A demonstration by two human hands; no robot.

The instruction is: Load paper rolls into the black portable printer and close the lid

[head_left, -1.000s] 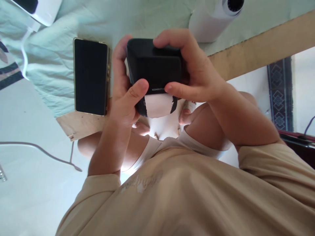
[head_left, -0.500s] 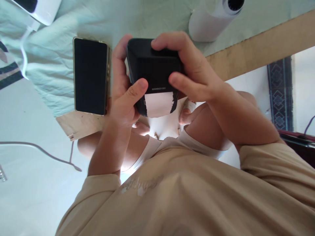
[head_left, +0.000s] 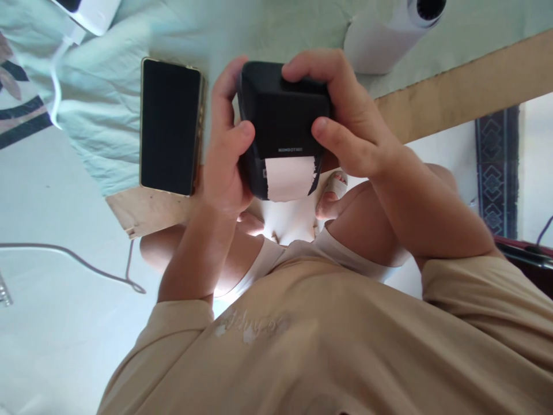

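Right of the phone [head_left: 169,127], the left hand [head_left: 225,164] and right hand [head_left: 356,124] are curled around the printer [head_left: 287,121], holding its sides. Paper [head_left: 290,180] is already out, seemingly attached; what remains, I cannot tell.

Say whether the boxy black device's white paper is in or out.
Out: white paper shows below the lettering on the black device; any inside is hidden.

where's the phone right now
In the head view, the phone lies at upper left, mostly on the green cloth, just left of the left hand.
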